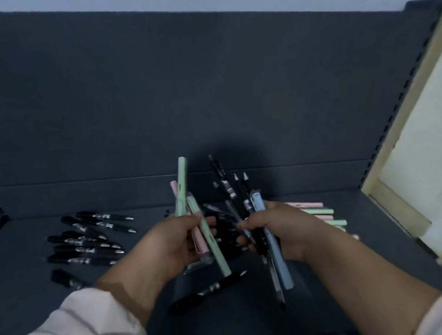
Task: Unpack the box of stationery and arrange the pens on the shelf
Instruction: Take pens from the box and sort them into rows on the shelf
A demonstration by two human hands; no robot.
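Nearest the camera, a single black pen [208,290] lies flat on the dark shelf [65,314], its long axis slanting from lower left to upper right, metal tip toward the right. Above it both hands are clenched around bundles. The left hand [177,242] grips pastel pens [182,189]: a green one stands nearly upright, its top well above the fingers, while another green and a pink one slope down to the right and stick out below the palm. The right hand [276,231] clutches a mixed bunch [232,191] of black pens and one light blue pen [274,247]; the black ones fan upward past the fingertips, tips up, and the blue one runs down and slightly right, ending below the wrist. Farther left, a group of black pens [89,241] lies on the shelf, mostly pointing right. Behind the right hand, pastel pens [321,214] lie stacked side by side, long axes roughly horizontal. A cream panel [435,139] rises at the right.
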